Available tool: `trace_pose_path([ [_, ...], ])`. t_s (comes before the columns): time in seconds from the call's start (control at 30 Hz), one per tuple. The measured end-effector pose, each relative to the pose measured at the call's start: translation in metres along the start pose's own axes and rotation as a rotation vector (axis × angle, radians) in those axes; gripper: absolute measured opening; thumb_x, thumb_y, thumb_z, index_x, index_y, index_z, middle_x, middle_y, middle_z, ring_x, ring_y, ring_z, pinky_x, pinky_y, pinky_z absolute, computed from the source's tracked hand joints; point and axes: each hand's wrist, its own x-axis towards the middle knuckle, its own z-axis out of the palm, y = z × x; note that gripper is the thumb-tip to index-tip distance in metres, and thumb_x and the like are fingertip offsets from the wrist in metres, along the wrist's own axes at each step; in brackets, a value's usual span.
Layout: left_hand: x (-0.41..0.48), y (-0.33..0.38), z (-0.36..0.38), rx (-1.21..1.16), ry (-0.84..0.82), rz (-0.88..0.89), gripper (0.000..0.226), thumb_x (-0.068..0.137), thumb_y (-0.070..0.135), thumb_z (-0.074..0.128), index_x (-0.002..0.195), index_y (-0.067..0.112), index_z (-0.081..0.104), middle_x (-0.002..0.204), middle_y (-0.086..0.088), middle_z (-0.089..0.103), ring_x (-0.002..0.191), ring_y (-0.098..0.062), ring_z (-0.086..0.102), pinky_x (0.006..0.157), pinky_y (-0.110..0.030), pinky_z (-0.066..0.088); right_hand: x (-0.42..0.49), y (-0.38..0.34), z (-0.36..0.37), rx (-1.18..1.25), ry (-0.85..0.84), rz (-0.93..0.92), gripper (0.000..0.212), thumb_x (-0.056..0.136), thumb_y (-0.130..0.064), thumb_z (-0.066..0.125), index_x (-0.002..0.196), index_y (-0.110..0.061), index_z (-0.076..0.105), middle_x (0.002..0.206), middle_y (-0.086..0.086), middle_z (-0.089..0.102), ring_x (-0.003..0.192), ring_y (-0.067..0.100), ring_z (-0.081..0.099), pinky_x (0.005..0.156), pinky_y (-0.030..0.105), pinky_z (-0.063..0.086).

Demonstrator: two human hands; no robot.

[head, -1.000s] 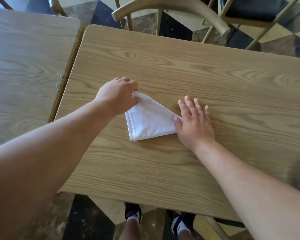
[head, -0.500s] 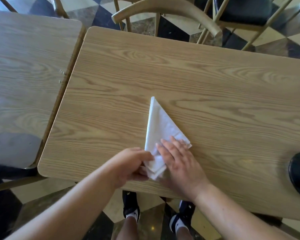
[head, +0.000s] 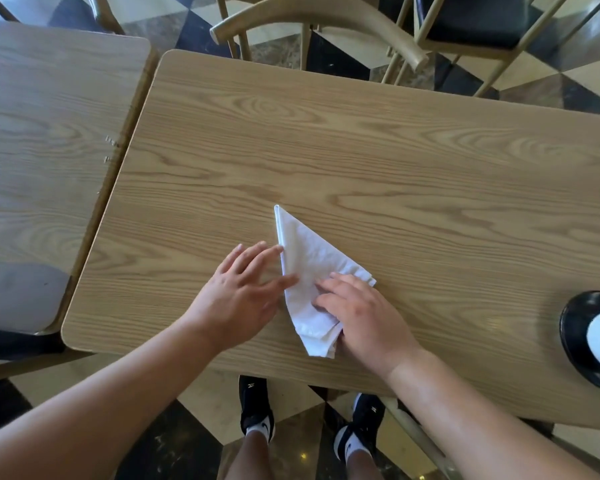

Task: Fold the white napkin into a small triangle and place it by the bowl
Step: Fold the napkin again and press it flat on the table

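Note:
The white napkin (head: 307,271) lies folded into a narrow triangle near the front edge of the wooden table (head: 361,150), its sharp tip pointing away from me. My left hand (head: 243,292) rests flat with spread fingers, its fingertips touching the napkin's left edge. Pressing down on the napkin's right and near part is my right hand (head: 357,317), fingers apart; it covers that corner. A black bowl (head: 582,337) with something white inside stands at the right edge of the view, cut off by the frame.
A second wooden table (head: 49,133) adjoins on the left. Two chairs (head: 326,22) stand behind the far edge. My feet in black shoes (head: 257,407) show below the near table edge on a checkered floor.
My left hand let go of the napkin's near corner and opened flat against its left edge. The right hand stays pressed on the napkin. The bowl shows further into view.

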Motion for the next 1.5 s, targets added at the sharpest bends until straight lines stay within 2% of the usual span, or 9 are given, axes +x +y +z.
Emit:
trace_pose_path([
  [0.1, 0.007, -0.012, 0.000, 0.030, 0.005, 0.028, 0.046, 0.094, 0.046, 0.062, 0.139, 0.035, 0.067, 0.167, -0.013, 0.040, 0.155, -0.037, 0.037, 0.128, -0.061, 0.024, 0.007, 0.000, -0.016, 0.139, -0.083, 0.043, 0.028, 0.091, -0.030, 0.048, 0.099, -0.023, 0.075, 0.126, -0.001, 0.072, 0.124, 0.023, 0.062, 0.105, 0.036, 0.049],
  [0.2, 0.015, -0.018, 0.003, 0.007, 0.000, -0.033, 0.055, 0.091, 0.054, 0.067, 0.142, 0.034, 0.064, 0.168, -0.014, 0.039, 0.156, -0.039, 0.035, 0.125, -0.067, 0.024, 0.025, -0.003, -0.037, 0.204, -0.095, 0.111, 0.020, 0.087, -0.039, 0.054, 0.073, -0.025, 0.057, 0.079, -0.010, 0.063, 0.082, 0.015, 0.058, 0.068, 0.034, 0.044],
  [0.27, 0.017, -0.017, 0.007, -0.006, -0.001, -0.065, 0.061, 0.090, 0.055, 0.064, 0.145, 0.030, 0.057, 0.166, -0.015, 0.041, 0.156, -0.039, 0.034, 0.125, -0.067, 0.024, 0.042, -0.005, -0.049, 0.295, -0.109, 0.195, 0.020, 0.087, -0.037, 0.064, 0.077, -0.021, 0.058, 0.072, -0.006, 0.061, 0.071, 0.016, 0.056, 0.061, 0.041, 0.045],
  [0.43, 0.016, -0.016, 0.010, -0.011, 0.051, -0.076, 0.066, 0.089, 0.051, 0.061, 0.143, 0.014, 0.059, 0.161, -0.010, 0.049, 0.156, -0.036, 0.036, 0.126, -0.063, 0.026, 0.090, -0.006, -0.071, 0.411, -0.168, 0.273, 0.005, 0.092, -0.034, 0.069, 0.096, -0.032, 0.069, 0.080, -0.012, 0.070, 0.075, 0.005, 0.063, 0.067, 0.030, 0.047],
  [0.77, 0.018, -0.018, 0.012, -0.014, 0.120, -0.085, 0.055, 0.091, 0.040, 0.062, 0.137, 0.011, 0.063, 0.155, -0.005, 0.056, 0.156, -0.033, 0.037, 0.127, -0.060, 0.025, 0.153, -0.002, -0.063, 0.279, -0.377, 0.380, 0.029, 0.104, -0.038, 0.054, 0.087, -0.014, 0.055, 0.086, -0.002, 0.063, 0.078, 0.022, 0.056, 0.070, 0.039, 0.044],
  [0.93, 0.018, -0.019, 0.013, -0.014, 0.152, -0.091, 0.052, 0.088, 0.040, 0.065, 0.131, 0.010, 0.066, 0.151, -0.007, 0.059, 0.155, -0.033, 0.040, 0.126, -0.060, 0.028, 0.163, -0.004, -0.048, 0.220, -0.280, 0.444, 0.034, 0.098, -0.039, 0.062, 0.076, -0.019, 0.045, 0.073, -0.004, 0.054, 0.067, 0.021, 0.048, 0.058, 0.036, 0.033],
  [1.07, 0.017, -0.020, 0.014, -0.010, 0.149, -0.095, 0.054, 0.088, 0.041, 0.065, 0.132, 0.010, 0.066, 0.152, -0.008, 0.058, 0.155, -0.033, 0.039, 0.127, -0.060, 0.026, 0.157, -0.015, -0.042, 0.090, -0.170, 0.452, 0.029, 0.099, -0.043, 0.058, 0.085, -0.018, 0.053, 0.079, -0.001, 0.061, 0.078, 0.029, 0.058, 0.061, 0.039, 0.040],
  [1.33, 0.015, -0.019, 0.015, -0.117, 0.276, -0.175, 0.067, 0.091, 0.036, 0.069, 0.151, 0.010, 0.052, 0.166, -0.014, 0.042, 0.151, -0.029, 0.045, 0.127, -0.052, 0.030, 0.144, -0.014, -0.028, 0.115, -0.068, 0.417, 0.029, 0.102, -0.040, 0.058, 0.090, -0.017, 0.046, 0.070, -0.010, 0.041, 0.087, 0.031, 0.048, 0.073, 0.038, 0.033],
  [1.5, 0.017, -0.019, 0.013, -0.019, 0.143, -0.105, 0.064, 0.093, 0.046, 0.064, 0.154, 0.029, 0.053, 0.167, -0.007, 0.043, 0.154, -0.031, 0.041, 0.126, -0.059, 0.028, 0.137, -0.021, -0.018, -0.087, 0.137, 0.352, 0.020, 0.094, -0.033, 0.068, 0.104, -0.019, 0.059, 0.098, 0.003, 0.066, 0.100, 0.034, 0.058, 0.085, 0.046, 0.045],
])
